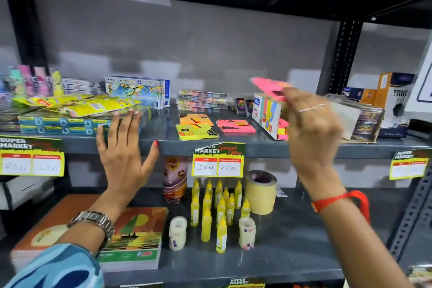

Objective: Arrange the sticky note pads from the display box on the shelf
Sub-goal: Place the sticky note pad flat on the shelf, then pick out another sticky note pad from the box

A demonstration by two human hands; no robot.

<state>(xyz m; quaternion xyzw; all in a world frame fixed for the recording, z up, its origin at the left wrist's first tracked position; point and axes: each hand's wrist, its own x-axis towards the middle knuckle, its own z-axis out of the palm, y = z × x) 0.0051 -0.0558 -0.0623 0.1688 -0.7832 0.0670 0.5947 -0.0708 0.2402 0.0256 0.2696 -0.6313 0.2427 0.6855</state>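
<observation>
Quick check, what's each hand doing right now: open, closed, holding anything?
Left hand: open, fingers spread, holding nothing, at the shelf edge.
Right hand: closed on a pink sticky note pad, raised above the display box.

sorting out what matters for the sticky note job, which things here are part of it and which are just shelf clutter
Part of the job:
- pink sticky note pad held in the right hand
- display box
- orange pad, yellow pad and pink pad already on the shelf

Just lying about:
- yellow glue bottles
- masking tape rolls
- notebooks
- crayon boxes
</observation>
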